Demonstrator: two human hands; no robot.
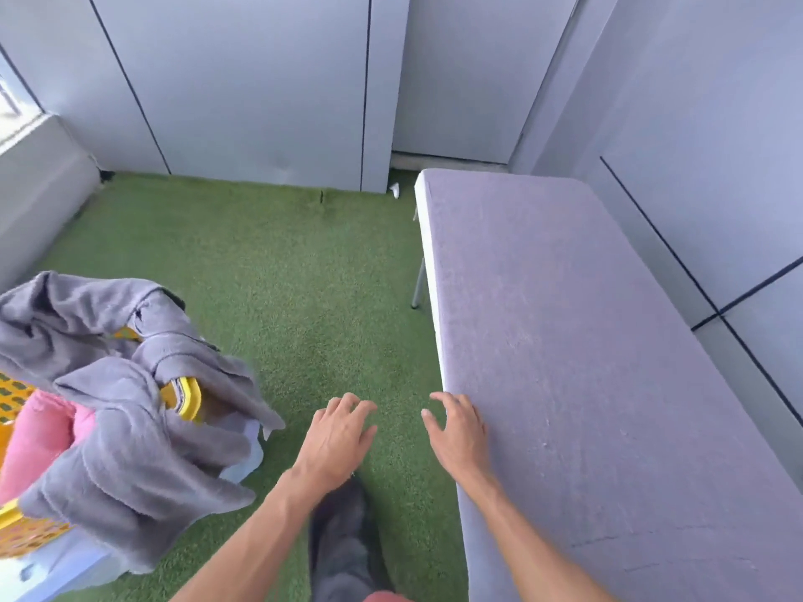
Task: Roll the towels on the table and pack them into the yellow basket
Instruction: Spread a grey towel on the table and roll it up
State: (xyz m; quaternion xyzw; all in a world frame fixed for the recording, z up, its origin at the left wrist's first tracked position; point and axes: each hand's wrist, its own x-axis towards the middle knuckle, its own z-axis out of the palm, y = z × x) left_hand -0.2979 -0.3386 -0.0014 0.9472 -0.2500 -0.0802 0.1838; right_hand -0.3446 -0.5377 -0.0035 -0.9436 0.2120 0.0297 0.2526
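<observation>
Towels fill the lower left of the frame: a grey towel (130,427) lies crumpled and draped over the rim of the yellow basket (187,397), with a pink towel (39,441) tucked inside beneath it. To the right of the basket, at bottom centre, both bare forearms reach forward, palms down. The left hand (336,436) hovers over the green turf (282,275), fingers spread and relaxed, holding nothing. The right hand (456,432) is likewise spread and empty, at the near left edge of the table (586,341), which runs up the right side under a lilac-grey cover. Pale wall panels (260,80) close the top of the frame.
</observation>
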